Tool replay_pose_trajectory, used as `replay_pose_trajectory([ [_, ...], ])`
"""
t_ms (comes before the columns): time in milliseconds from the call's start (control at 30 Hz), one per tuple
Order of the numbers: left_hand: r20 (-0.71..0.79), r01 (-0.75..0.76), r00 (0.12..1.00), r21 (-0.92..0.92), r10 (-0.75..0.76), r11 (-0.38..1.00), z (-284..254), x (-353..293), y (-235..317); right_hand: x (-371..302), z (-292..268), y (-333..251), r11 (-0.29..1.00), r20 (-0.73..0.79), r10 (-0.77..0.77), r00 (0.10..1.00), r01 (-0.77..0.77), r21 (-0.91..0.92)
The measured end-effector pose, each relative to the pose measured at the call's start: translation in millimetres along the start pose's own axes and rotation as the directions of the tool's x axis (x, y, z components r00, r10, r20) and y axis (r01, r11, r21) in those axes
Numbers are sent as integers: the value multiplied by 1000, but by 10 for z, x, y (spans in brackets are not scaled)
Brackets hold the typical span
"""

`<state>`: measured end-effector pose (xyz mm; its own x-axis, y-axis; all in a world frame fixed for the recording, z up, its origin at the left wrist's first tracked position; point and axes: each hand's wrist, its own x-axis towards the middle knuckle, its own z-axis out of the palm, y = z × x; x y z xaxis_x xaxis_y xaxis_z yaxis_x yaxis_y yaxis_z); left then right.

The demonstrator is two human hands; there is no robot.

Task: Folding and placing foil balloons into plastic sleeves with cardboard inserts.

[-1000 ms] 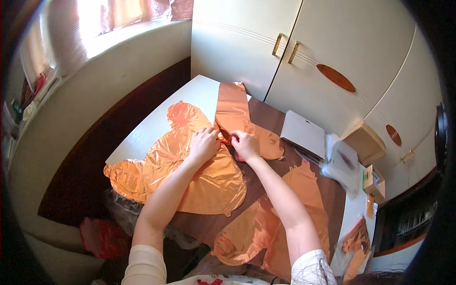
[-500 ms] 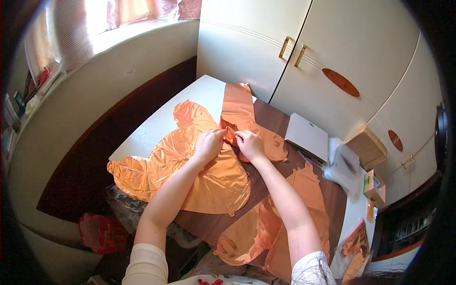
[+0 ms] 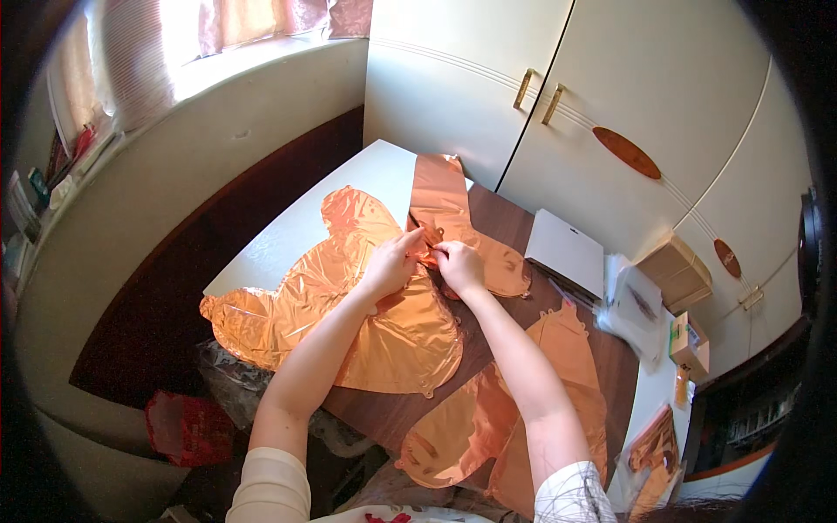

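Both my hands are at the edge of a flat, copper-coloured foil balloon (image 3: 438, 187) near the table's far side. My right hand (image 3: 459, 267) pinches its crumpled near edge between thumb and fingers. My left hand (image 3: 391, 263) is closed on the same crumpled foil, its fingertips partly hidden. Beneath my left forearm lies a shiny, gold-orange foil balloon (image 3: 301, 279) with rounded lobes, loosely puffed and wrinkled. Under my right forearm, another flat copper foil balloon (image 3: 558, 362) spreads over the dark wood table (image 3: 370, 417).
A closed silver laptop (image 3: 567, 248) lies at the right, beside clear plastic sleeves (image 3: 634, 301) and a small open box (image 3: 689, 342). A cardboard box (image 3: 676, 268) stands against the white wardrobe (image 3: 663, 96). A red bag (image 3: 187, 427) sits low on the left.
My left fingers have shifted slightly on the foil, and the crumpled edge between my hands has changed shape. The other balloons lie as before.
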<state>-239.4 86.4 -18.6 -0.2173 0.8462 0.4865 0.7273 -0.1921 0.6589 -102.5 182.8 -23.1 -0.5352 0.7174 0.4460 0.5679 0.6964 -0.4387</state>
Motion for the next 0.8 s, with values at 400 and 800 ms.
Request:
replay_pose_trajectory([
  [400,155,-255,966,494,205,831,63,-50,-26,145,-28,101,906,147,232,962,-268,329],
  [800,197,-279,960,563,201,778,20,-59,68,192,49,276,751,242,131,961,-256,609],
])
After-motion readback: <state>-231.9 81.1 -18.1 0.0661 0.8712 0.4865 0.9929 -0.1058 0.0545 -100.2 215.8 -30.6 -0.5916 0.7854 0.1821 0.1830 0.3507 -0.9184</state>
